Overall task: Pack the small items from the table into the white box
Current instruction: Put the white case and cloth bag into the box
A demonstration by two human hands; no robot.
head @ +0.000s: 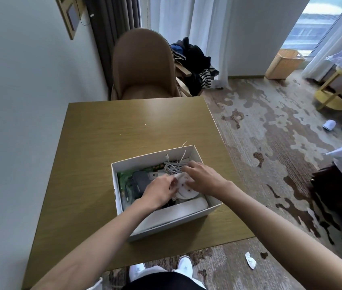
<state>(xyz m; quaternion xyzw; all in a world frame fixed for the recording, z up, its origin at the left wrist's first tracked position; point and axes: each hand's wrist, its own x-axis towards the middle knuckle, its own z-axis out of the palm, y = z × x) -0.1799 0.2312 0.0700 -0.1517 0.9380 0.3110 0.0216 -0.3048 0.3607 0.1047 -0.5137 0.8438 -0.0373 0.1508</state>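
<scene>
The white box [167,218] stood open on the wooden tabletop [113,130], near the front right corner of it, a little turned against the table edges. Inside it many small items lay together: a dark grey flat device [139,182] on the left side, something green [122,177] under it near the left wall, a bundle of grey-white cable [172,167] at the far side with one loose end rising over the far rim, and a white round piece with small dark holes [184,187] in the middle.

Both hands were inside the box. The left hand [158,191] came in from the near left, and its fingers [171,182] were bent and touched the left edge of the white round piece; it seemed to pinch it, but the grip was partly hidden. The right hand [205,177] lay over the right part of the box, its fingers [190,167] spread only a little and resting on the cable bundle and the far edge of the round piece. Whether they closed around anything, I could not tell.

The rest of the tabletop was bare. Behind it stood a brown chair [145,63], and dark clothes [193,61] lay on a wooden seat beside it. On the patterned carpet [270,143] a crumpled white paper [250,260] lay near the table, and two white slippers [339,128] were far to the right.
</scene>
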